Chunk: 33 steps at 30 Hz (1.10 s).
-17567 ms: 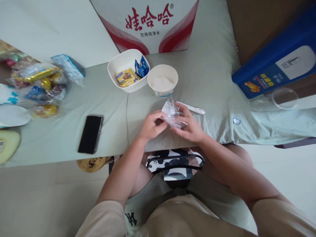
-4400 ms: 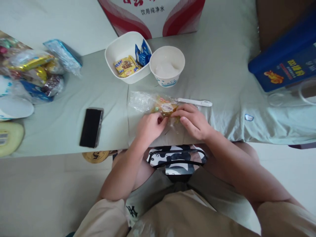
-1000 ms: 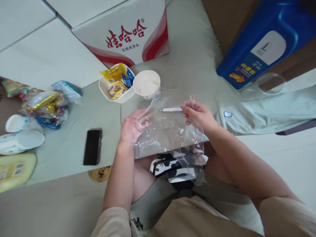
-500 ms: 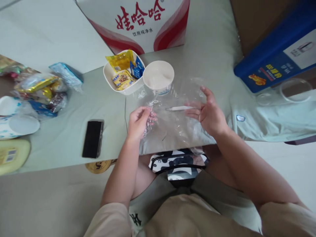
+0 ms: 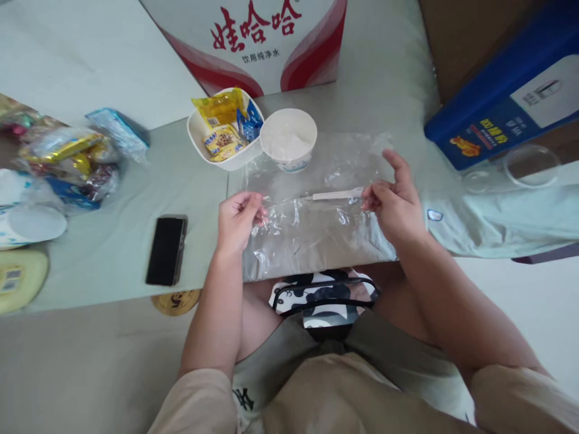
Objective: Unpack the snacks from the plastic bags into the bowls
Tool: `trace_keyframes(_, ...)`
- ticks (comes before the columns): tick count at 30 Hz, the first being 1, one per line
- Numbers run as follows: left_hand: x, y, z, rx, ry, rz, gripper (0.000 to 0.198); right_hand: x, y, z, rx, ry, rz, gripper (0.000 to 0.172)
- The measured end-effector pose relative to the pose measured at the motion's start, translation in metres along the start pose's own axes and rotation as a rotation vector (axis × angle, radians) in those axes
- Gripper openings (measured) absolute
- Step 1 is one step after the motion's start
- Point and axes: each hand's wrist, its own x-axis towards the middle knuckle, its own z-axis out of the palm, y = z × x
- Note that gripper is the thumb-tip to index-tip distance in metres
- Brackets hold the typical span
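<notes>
A clear plastic bag [image 5: 316, 232] lies spread over the table, wrinkled and shiny, between my hands. My left hand [image 5: 237, 220] pinches its left side. At the right side my right hand [image 5: 398, 205] has thumb and lower fingers closed on the plastic, while the index finger points up and away. A slim white pen-like stick [image 5: 337, 194] with a clear tip lies across the bag, its right end close to my right fingertips. Whether it is under, in or on the plastic I cannot tell. Behind the bag stands a white paper bowl [image 5: 289, 141] with white contents.
A white tub [image 5: 203, 144] of yellow and blue snack packets stands beside the bowl. A black phone [image 5: 166, 250] lies left. Farther left are wrapped snacks [image 5: 72, 160] and paper cups [image 5: 34, 224]. A large carton [image 5: 266, 48] is behind; a blue box [image 5: 488, 114] and clear cup [image 5: 531, 169] stand right.
My hands have moved apart, left hand leftward and right hand rightward, and the bunched plastic at my left hand is spread flatter. My right fingers have closed from an open pose.
</notes>
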Motion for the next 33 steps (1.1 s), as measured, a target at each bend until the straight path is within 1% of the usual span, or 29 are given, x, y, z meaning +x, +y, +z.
trace_keyframes(3, 0.003, 0.002, -0.004, -0.055, 0.021, 0.037, 0.040, 0.001, 0.001, -0.005, -0.028, 0.022, -0.048, 0.060)
trace_keyframes(5, 0.004, 0.002, -0.007, -0.087, -0.015, 0.080, 0.041, 0.001, -0.001, -0.006, -0.048, 0.038, -0.072, 0.061)
trace_keyframes(7, 0.004, 0.001, -0.009, -0.104, -0.040, 0.137, 0.048, 0.001, -0.003, -0.006, -0.066, 0.042, -0.094, 0.059)
trace_keyframes(9, 0.004, 0.000, -0.011, -0.113, -0.017, 0.215, 0.058, 0.000, -0.007, -0.006, -0.071, 0.033, -0.113, 0.052)
trace_keyframes(10, 0.004, 0.000, -0.012, -0.117, 0.006, 0.259, 0.059, -0.001, -0.009, -0.006, -0.068, 0.024, -0.117, 0.045)
trace_keyframes(12, 0.004, -0.001, -0.014, -0.119, 0.042, 0.331, 0.050, -0.003, -0.014, -0.007, -0.059, -0.008, -0.113, 0.028)
trace_keyframes(14, 0.006, -0.002, -0.017, -0.110, 0.050, 0.370, 0.034, -0.005, -0.018, -0.008, -0.074, -0.075, -0.108, 0.021)
trace_keyframes(16, 0.008, -0.004, -0.020, -0.089, 0.038, 0.386, 0.029, -0.008, -0.021, -0.010, -0.115, -0.156, -0.127, 0.024)
trace_keyframes(18, 0.009, -0.005, -0.024, -0.055, 0.016, 0.405, 0.030, -0.009, -0.022, -0.013, -0.180, -0.195, -0.162, 0.031)
trace_keyframes(20, 0.011, -0.007, -0.028, 0.007, -0.001, 0.422, 0.035, -0.008, -0.022, -0.015, -0.290, -0.155, -0.209, 0.030)
trace_keyframes(23, 0.011, -0.007, -0.034, 0.142, -0.004, 0.422, 0.041, -0.006, -0.020, -0.019, -0.484, -0.027, -0.287, 0.023)
trace_keyframes(25, 0.009, -0.006, -0.036, 0.215, -0.006, 0.422, 0.037, -0.006, -0.020, -0.021, -0.556, 0.014, -0.330, 0.018)
trace_keyframes(27, 0.005, -0.004, -0.037, 0.265, -0.010, 0.445, 0.030, -0.008, -0.020, -0.023, -0.590, 0.017, -0.375, 0.016)
trace_keyframes(30, -0.002, 0.000, -0.036, 0.345, -0.009, 0.517, 0.022, -0.013, -0.021, -0.027, -0.632, 0.047, -0.491, 0.018)
trace_keyframes(33, -0.009, 0.003, -0.035, 0.470, -0.031, 0.601, 0.019, -0.020, -0.022, -0.031, -0.644, 0.105, -0.610, 0.022)
